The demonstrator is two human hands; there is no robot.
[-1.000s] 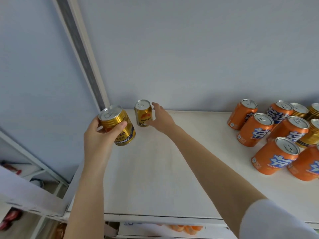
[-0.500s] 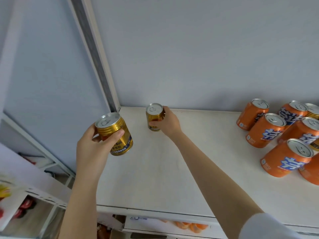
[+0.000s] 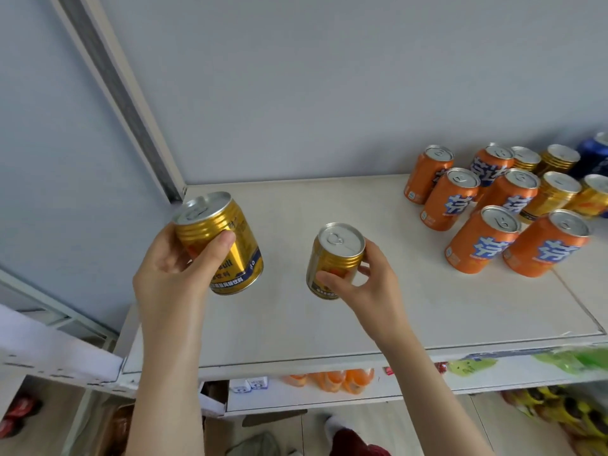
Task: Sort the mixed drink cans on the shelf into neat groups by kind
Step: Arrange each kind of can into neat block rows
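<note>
My left hand grips a gold can and holds it tilted over the left end of the white shelf. My right hand grips a second gold can near the middle of the shelf; whether it touches the board I cannot tell. At the right stand several orange cans, with several gold cans behind them and a blue can at the far right edge.
A grey wall backs the shelf, and a slanted metal upright runs down to its back left corner. Below the shelf's front edge sits a lower shelf with orange packets and green packets.
My right hand has drawn its gold can from the back left corner forward to the middle of the shelf. My left hand still holds its can. The view has shifted right.
</note>
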